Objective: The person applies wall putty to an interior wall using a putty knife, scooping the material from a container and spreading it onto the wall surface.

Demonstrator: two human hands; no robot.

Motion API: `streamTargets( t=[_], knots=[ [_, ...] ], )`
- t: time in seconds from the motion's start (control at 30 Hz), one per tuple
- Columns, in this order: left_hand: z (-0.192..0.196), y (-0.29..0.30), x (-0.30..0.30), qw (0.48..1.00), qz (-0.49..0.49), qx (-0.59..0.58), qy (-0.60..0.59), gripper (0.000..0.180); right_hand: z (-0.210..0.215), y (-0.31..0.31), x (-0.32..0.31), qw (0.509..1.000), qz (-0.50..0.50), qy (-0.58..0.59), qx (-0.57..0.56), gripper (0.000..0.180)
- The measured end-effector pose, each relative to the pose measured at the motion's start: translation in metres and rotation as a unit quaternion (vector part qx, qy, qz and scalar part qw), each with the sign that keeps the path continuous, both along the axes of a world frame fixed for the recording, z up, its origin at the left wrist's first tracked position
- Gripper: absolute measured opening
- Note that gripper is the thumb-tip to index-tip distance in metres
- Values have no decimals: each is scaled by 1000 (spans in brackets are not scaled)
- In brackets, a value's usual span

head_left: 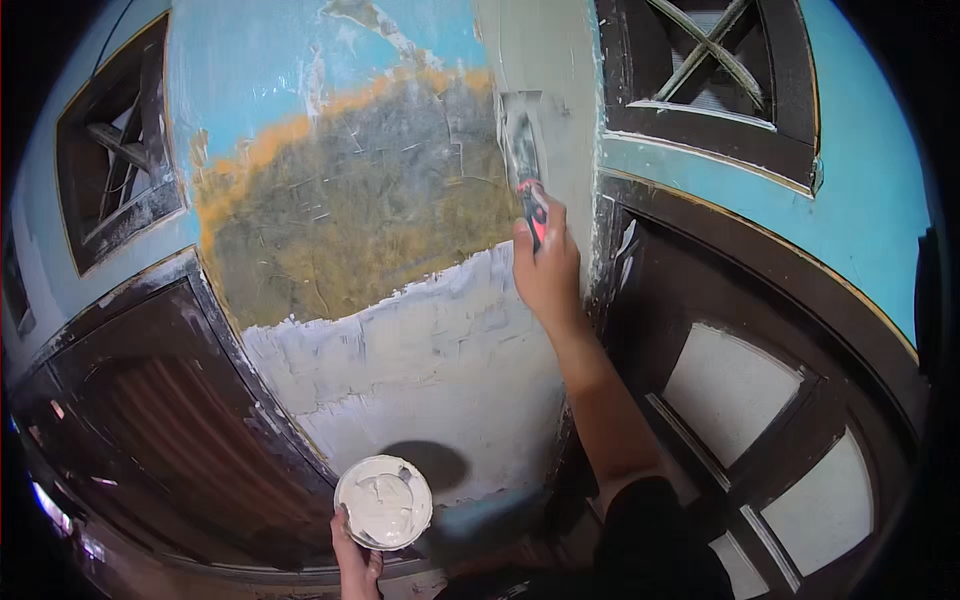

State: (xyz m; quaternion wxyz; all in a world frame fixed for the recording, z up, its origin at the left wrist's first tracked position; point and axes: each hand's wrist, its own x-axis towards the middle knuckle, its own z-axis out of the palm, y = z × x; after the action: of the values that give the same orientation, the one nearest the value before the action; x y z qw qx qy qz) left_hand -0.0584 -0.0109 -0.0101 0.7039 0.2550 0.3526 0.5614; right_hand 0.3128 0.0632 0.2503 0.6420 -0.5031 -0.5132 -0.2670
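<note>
- The right hand (546, 268) is raised against the wall (360, 215), fingers closed round the red and black handle of a putty knife (524, 160).
- The knife's blade points up, its grey-smeared face flat on a strip of fresh grey filler (548, 60) that runs up the wall beside the right-hand frame.
- The left hand (356, 562) is low in view, gripping from beneath the rim of a round white tub (384, 501) filled with pale putty; the tub casts a dark oval shadow on the wall just to its right.
- No label shows on the tub; only its open top is seen.
- The wall's upper part is blue paint, peeled back to an orange edge around a bare grey-brown patch.
- Below that patch lies a band of white putty (420, 350), its top edge ragged, reaching down towards the tub.
- A dark wooden door (170, 420) stands to the left, and a dark window frame (760, 390) with pale panes to the right.
- Small dark-framed vents with crossed bars sit high on each side.
</note>
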Motion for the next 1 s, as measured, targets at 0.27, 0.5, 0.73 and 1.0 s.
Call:
streamTargets(
  t=[0.27, 0.5, 0.73, 1.0],
  knots=[
    [-16, -2, 3, 1000, -11, -12, -7, 59, -63, 17, -7, 1000, -2, 9, -26, 40],
    [-11, -9, -4, 999, -12, -30, 28, 58, -87, 6, 29, 998, -32, -29, 39, 42],
    [-21, 4, 3, 999, -43, -8, 16, 59, 27, -16, 39, 998, -62, -17, 9, 40],
    [-23, 0, 6, 998, -28, -33, 40, 62, -119, -34, 30, 999, -17, 40, -31, 43]
  ],
)
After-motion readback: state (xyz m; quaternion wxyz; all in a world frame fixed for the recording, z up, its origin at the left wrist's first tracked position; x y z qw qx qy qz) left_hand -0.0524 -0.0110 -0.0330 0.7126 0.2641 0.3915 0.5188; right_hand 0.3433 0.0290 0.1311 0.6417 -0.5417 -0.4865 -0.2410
